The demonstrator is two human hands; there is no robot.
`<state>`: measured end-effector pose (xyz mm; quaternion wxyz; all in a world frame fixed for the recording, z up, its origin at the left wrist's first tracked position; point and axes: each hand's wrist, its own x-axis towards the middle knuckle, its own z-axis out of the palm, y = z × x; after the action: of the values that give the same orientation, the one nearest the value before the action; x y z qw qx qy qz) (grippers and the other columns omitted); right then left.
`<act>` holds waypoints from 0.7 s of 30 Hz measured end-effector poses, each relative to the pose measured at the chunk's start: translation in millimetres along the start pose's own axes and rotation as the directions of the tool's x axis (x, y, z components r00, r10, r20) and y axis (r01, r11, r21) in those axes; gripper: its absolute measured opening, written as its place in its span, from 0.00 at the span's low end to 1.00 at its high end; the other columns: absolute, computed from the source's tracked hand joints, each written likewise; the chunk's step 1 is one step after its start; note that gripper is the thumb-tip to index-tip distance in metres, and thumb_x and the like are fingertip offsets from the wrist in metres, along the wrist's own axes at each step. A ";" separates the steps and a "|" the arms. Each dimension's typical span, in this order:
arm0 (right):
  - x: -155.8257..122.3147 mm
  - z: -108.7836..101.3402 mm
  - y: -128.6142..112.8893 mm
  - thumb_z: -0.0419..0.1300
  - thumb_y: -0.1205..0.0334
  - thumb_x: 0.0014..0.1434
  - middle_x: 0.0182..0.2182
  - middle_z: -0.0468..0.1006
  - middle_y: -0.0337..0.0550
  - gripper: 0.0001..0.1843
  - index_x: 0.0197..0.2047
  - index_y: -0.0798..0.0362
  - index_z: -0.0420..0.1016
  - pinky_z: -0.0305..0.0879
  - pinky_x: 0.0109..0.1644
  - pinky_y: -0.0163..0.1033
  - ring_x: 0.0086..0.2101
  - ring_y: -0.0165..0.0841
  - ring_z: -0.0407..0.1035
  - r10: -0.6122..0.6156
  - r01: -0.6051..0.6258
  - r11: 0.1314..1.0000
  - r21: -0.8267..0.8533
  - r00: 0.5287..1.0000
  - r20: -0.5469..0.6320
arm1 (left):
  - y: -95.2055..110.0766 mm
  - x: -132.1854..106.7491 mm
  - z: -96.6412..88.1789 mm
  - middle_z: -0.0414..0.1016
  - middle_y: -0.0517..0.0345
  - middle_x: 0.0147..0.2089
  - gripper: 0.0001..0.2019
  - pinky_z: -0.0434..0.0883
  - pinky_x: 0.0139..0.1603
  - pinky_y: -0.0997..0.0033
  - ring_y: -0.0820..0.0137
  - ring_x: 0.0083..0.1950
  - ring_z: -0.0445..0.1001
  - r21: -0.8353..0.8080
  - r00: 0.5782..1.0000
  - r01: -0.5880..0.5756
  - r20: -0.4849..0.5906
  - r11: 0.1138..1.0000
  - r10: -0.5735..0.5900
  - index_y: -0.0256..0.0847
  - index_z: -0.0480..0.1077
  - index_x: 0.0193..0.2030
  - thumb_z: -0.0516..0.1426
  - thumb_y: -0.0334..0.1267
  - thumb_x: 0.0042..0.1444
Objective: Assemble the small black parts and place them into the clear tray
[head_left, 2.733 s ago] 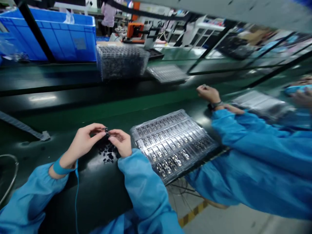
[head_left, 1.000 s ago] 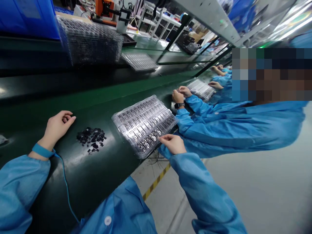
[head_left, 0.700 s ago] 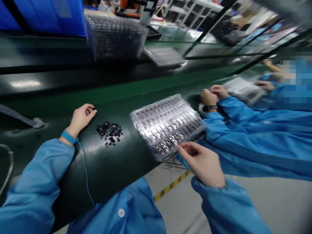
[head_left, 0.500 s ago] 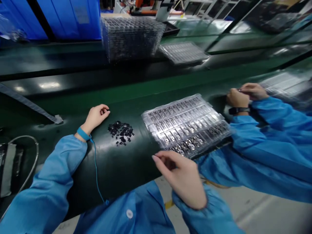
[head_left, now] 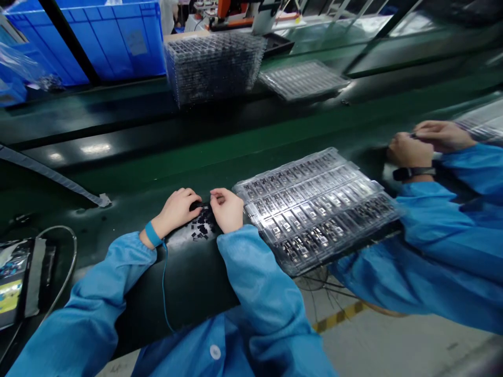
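Note:
A small pile of flat black pieces lies on the dark green bench. My left hand, with a blue wrist strap, rests at the pile's left side, thumb and fingers apart over the pieces. At its right side my right hand has its fingers curled together; whatever they may hold is too small to make out. Right of my right hand lies a clear plastic tray with rows of small metallic parts in its pockets.
A tall stack of clear trays and a flat clear tray stand on the back shelf, near a blue bin. Close on the right are a co-worker's hands. A blue cord trails from my left wrist.
My right hand has moved from the tray's front corner up and left to the pile. My left hand has come right, onto the pieces. The view has shifted slightly.

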<state>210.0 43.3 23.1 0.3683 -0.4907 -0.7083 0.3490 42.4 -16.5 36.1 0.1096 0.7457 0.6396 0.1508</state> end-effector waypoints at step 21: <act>-0.7 12.1 -10.6 0.63 0.57 0.60 0.35 0.80 0.44 0.08 0.38 0.51 0.81 0.73 0.41 0.38 0.34 0.34 0.74 -0.133 0.084 0.900 0.427 0.987 0.087 | -14.1 -4.0 8.0 0.83 0.56 0.38 0.17 0.76 0.38 0.71 0.64 0.38 0.80 -0.504 0.969 0.178 -0.060 0.845 -0.241 0.42 0.79 0.41 0.58 0.52 0.58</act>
<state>195.1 38.2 26.2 0.4436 -0.3385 -0.6621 0.5002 31.8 -18.0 23.3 0.2734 0.6078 0.6627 0.3414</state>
